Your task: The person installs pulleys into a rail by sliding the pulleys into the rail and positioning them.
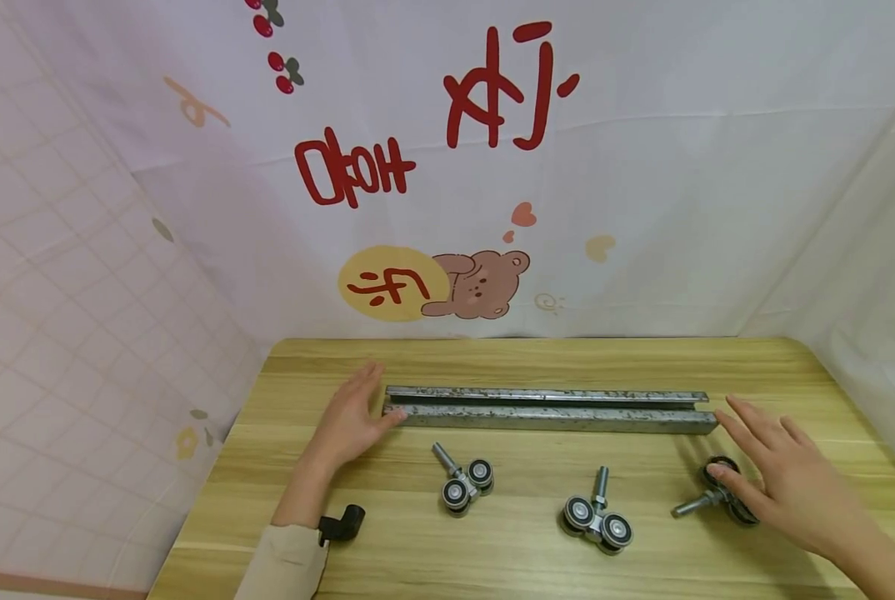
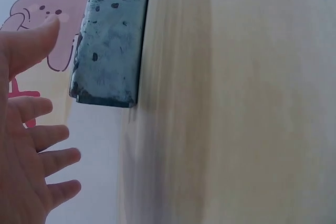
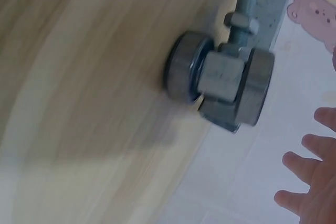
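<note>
A galvanized steel C-channel rail (image 1: 552,418) lies lengthwise across the table, its slot visible. My left hand (image 1: 350,421) is at the rail's left end, thumb overlapping it in the head view. In the left wrist view, the left hand (image 2: 23,177) has its fingers spread, with a gap to the rail (image 2: 110,40). Over the rightmost roller trolley (image 1: 720,471) hovers my right hand (image 1: 800,483), fingers extended near the rail's right end. The right wrist view shows that trolley (image 3: 220,74) apart from the right hand's fingers (image 3: 302,166).
Two more roller trolleys with threaded bolts lie in front of the rail, one at left (image 1: 457,493) and one in the middle (image 1: 614,530). A black strap mount (image 1: 342,523) sits on the left wrist. Behind the wooden table (image 1: 522,575) hangs a printed white curtain (image 1: 642,167).
</note>
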`<state>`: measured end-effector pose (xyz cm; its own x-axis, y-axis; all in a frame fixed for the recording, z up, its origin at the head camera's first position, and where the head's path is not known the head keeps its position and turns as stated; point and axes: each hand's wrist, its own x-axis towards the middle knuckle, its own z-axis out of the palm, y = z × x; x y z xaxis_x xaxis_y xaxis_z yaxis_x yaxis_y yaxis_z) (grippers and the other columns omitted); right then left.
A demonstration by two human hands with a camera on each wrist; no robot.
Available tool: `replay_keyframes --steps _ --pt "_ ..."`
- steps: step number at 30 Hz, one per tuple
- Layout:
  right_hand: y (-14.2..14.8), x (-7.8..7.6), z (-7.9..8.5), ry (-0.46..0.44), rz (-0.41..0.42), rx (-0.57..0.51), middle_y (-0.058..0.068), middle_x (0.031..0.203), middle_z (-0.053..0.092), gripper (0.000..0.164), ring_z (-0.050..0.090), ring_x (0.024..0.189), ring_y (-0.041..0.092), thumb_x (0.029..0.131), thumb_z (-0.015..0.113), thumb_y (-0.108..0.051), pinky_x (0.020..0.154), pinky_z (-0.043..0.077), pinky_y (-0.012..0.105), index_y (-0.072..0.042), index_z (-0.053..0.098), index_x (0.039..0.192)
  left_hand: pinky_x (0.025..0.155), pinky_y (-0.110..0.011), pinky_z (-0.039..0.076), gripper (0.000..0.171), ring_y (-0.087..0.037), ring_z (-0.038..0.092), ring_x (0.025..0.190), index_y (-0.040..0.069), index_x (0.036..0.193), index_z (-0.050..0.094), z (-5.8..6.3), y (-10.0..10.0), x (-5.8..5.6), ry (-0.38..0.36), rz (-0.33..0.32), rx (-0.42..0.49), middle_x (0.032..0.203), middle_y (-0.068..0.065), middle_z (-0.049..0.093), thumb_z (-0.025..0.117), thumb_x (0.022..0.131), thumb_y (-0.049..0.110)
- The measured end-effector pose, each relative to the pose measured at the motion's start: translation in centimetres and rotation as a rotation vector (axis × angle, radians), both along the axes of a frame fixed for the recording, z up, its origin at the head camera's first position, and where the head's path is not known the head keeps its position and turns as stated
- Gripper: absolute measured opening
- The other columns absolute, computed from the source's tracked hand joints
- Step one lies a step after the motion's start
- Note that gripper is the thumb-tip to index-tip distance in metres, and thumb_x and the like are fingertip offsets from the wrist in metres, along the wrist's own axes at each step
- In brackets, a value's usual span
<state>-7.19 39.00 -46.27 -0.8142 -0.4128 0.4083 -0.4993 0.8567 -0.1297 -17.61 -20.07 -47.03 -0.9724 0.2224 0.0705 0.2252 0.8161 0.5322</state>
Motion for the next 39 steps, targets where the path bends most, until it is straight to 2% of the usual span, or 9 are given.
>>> replay_keyframes --steps 4,7,10,14,22,26,33,36,39 --pt "-1.0 0.2 0.0 0.048 0.060 0.000 0.018 0.159 0.046 0.076 0.015 0.150 -0.008 0.092 0.078 -0.050 0.131 0.010 0.048 -0.008 0.056 0.151 0.124 -0.060 0.027 0.094 -0.042 0.031 0.153 0.003 0.163 0.036 0.0 0.5 -0.2 -0.018 -0.014 0.014 0.167 -0.020 0.032 0.081 0.092 0.044" --pt "-1.8 0.4 -0.2 0.072 0.108 0.009 0.017 0.152 0.054 0.073 0.022 0.150 -0.005 0.090 0.077 -0.056 0.131 0.009 0.039 -0.006 0.064 0.142 0.124 -0.058 0.029 0.092 -0.040 0.033 0.153 0.002 0.162 0.038 -0.1 0.8 -0.3 -0.030 -0.022 0.018 0.166 -0.020 0.035 0.083 0.091 0.041" --pt "-2.7 0.6 -0.5 0.090 0.155 0.021 0.018 0.141 0.062 0.069 0.043 0.143 0.011 0.094 0.070 -0.062 0.130 0.008 0.031 -0.006 0.069 0.135 0.124 -0.057 0.030 0.091 -0.040 0.035 0.152 0.003 0.161 0.040 -0.2 1.1 -0.3 -0.040 -0.024 0.016 0.165 -0.020 0.037 0.084 0.090 0.039" --pt "-3.7 0.8 -1.0 0.107 0.212 0.032 0.015 0.129 0.069 0.069 0.059 0.116 0.030 0.104 0.048 -0.067 0.129 0.005 0.027 -0.006 0.075 0.123 0.124 -0.056 0.031 0.088 -0.040 0.036 0.151 0.002 0.159 0.043 -0.4 1.3 -0.3 -0.042 -0.032 0.014 0.164 -0.020 0.039 0.086 0.089 0.034" --pt "-4.3 1.0 -2.2 0.164 0.295 0.053 0.001 0.098 0.073 0.067 0.066 0.091 0.028 0.112 0.027 -0.052 0.129 0.008 0.028 -0.010 0.079 0.101 0.120 -0.057 0.037 0.078 -0.042 0.042 0.146 0.000 0.153 0.051 -0.8 1.6 -0.4 -0.048 -0.032 0.015 0.158 -0.023 0.047 0.086 0.089 0.027" --pt "-4.4 0.8 -2.8 0.167 0.337 0.060 -0.004 0.092 0.069 0.063 0.066 0.086 0.026 0.113 0.027 -0.045 0.129 0.006 0.028 -0.013 0.079 0.094 0.120 -0.056 0.037 0.075 -0.041 0.044 0.146 0.001 0.152 0.052 -0.9 1.6 -0.4 -0.045 -0.029 0.034 0.157 -0.021 0.048 0.086 0.089 0.025" --pt "-4.6 0.7 -3.4 0.171 0.379 0.099 -0.006 0.084 0.069 0.072 0.067 0.082 0.027 0.115 0.017 -0.039 0.128 0.003 0.025 -0.017 0.077 0.082 0.119 -0.056 0.038 0.070 -0.041 0.044 0.145 0.000 0.152 0.053 -0.8 1.7 -0.3 -0.053 -0.031 0.054 0.156 -0.021 0.050 0.084 0.092 0.021" --pt "-4.8 0.6 -3.5 0.207 0.384 0.148 -0.005 0.082 0.068 0.044 0.066 0.079 0.024 0.109 0.044 -0.023 0.117 0.036 0.033 -0.015 0.077 0.081 0.119 -0.057 0.038 0.070 -0.042 0.044 0.145 0.000 0.152 0.053 -0.6 1.7 -0.2 -0.060 -0.034 0.061 0.156 -0.022 0.049 0.083 0.092 0.020" --pt "-4.8 0.6 -3.6 0.248 0.388 0.196 -0.005 0.080 0.066 0.024 0.064 0.077 0.020 0.086 0.052 -0.014 0.083 0.052 0.040 -0.014 0.076 0.081 0.118 -0.058 0.039 0.070 -0.042 0.044 0.145 -0.001 0.152 0.053 -0.5 1.9 -0.2 -0.066 -0.033 0.065 0.156 -0.023 0.048 0.083 0.093 0.020"
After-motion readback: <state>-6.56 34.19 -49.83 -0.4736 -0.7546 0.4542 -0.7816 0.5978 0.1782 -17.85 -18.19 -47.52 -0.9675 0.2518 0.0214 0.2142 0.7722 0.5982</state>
